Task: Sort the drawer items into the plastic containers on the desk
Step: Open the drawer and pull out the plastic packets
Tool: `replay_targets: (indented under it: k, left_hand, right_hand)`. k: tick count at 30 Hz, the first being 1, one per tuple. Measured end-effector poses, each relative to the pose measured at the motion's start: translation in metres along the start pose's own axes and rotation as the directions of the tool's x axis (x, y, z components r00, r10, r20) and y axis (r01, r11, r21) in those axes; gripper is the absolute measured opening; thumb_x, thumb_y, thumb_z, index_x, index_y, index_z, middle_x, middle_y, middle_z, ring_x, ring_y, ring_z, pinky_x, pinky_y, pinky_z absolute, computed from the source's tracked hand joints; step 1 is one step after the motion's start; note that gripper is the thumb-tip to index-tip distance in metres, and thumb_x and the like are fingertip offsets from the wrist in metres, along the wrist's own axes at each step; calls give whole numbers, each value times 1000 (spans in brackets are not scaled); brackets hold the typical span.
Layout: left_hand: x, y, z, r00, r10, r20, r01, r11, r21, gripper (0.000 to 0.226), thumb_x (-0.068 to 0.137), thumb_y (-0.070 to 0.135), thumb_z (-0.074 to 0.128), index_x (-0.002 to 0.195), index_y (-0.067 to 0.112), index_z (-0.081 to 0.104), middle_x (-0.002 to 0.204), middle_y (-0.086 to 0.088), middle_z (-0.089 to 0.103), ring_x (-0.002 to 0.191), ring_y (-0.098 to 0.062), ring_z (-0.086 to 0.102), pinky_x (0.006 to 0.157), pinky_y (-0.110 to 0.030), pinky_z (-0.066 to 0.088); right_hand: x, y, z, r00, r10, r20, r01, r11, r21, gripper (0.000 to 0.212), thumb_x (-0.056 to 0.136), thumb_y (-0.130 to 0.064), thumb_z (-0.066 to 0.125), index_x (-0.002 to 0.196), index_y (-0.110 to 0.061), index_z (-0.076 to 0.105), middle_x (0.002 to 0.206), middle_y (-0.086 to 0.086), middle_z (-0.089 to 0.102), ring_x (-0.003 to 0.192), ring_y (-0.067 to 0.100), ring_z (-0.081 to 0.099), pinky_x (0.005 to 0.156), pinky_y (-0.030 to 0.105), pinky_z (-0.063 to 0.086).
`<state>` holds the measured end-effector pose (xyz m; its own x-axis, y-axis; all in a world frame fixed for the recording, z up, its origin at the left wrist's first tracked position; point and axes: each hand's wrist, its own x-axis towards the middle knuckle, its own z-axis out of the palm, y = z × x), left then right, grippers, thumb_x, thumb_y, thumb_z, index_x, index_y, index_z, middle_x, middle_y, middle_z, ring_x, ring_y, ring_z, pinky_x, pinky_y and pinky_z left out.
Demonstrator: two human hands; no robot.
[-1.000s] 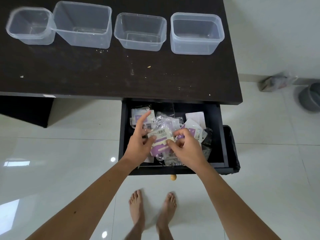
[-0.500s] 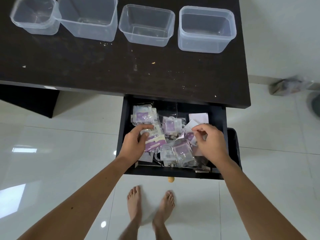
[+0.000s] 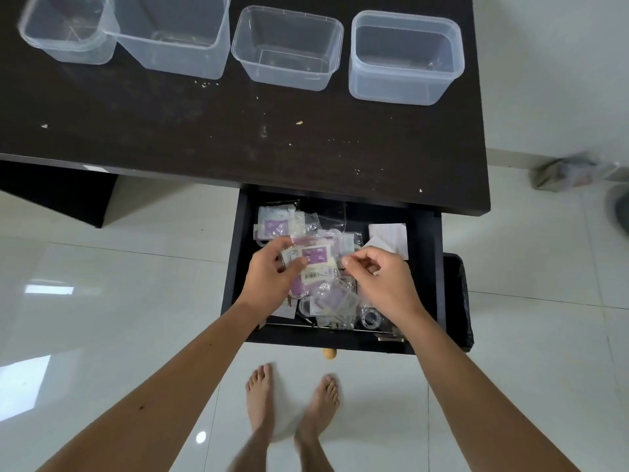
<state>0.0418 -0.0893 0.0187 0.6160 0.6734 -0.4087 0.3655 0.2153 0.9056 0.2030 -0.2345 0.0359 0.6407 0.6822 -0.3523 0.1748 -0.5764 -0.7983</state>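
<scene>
The open black drawer [image 3: 234,267] under the desk holds a heap of small clear packets [image 3: 335,301], several with purple labels. My left hand [image 3: 272,279] grips a purple-label packet [image 3: 315,264] with a barcode, lifted a little above the heap. My right hand [image 3: 383,284] has thumb and forefinger pinched at that packet's right edge. A row of clear plastic containers stands at the back of the dark desk [image 3: 204,131]: a small one [image 3: 68,32], a tall one [image 3: 173,39], a shallow one [image 3: 287,49] and a deeper one [image 3: 405,59]. All look empty.
A white card [image 3: 389,238] lies at the drawer's back right. A black bin [image 3: 457,301] stands right of the drawer. A small wooden knob [image 3: 329,353] sticks out of the drawer front. My bare feet [image 3: 292,400] are on the glossy white tile floor. Crumbs dot the desk.
My right hand has moved left from the drawer's right side to the packet in my left hand. My left hand has lifted that packet slightly. The view has shifted closer.
</scene>
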Motion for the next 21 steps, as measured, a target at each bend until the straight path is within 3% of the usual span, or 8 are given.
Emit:
replay_targets:
  k: [4,8,12,15,18,21]
  left_hand:
    - [0,-3,-12,999,51,-3,-51,995,-83,56,100,-5,63,137,35,52,123,-6,70,111,-23,74,82,-36,65]
    - [-2,-5,-17,995,94,30,-90,990,-107,67,101,-8,59,144,41,43,123,-10,71,111,-26,74,83,-38,65]
    - [-6,-6,-19,992,108,62,-104,993,-56,61,101,-9,59,140,35,43,111,-1,73,98,-22,77,74,-30,63]
    - [-7,-5,-20,994,82,67,-82,997,-8,41,104,-4,56,123,32,52,115,-1,68,81,-16,75,64,-30,60]
    - [-4,-12,-19,992,110,65,-118,985,128,28,106,2,55,107,28,66,112,4,69,59,-21,51,51,-38,46]
    - [-1,-14,-16,998,50,28,-54,983,177,32,107,8,54,121,34,68,106,11,71,60,-17,54,56,-44,57]
  right_hand:
    - [-4,23,-4,988,43,147,15,928,-372,36,87,-38,84,118,-24,72,108,-11,71,95,7,66,84,27,55]
    - [-6,36,3,965,117,233,7,882,-471,50,78,-34,92,122,-26,69,100,-12,71,92,12,66,82,33,57]
    - [-6,44,1,980,95,172,-27,934,-357,36,86,-22,86,117,-27,69,85,-11,68,80,8,65,83,37,59]
    - [-9,35,-11,993,18,116,10,972,-235,41,94,-16,78,123,-38,60,85,-7,72,77,10,67,79,33,60]
    - [-13,17,-25,997,-39,69,45,996,-79,41,96,-12,74,118,-41,56,88,-5,73,76,17,72,75,31,62]
    - [-15,2,-30,998,-61,-34,64,992,111,31,98,-8,71,108,-35,63,97,-1,71,77,24,75,72,39,63]
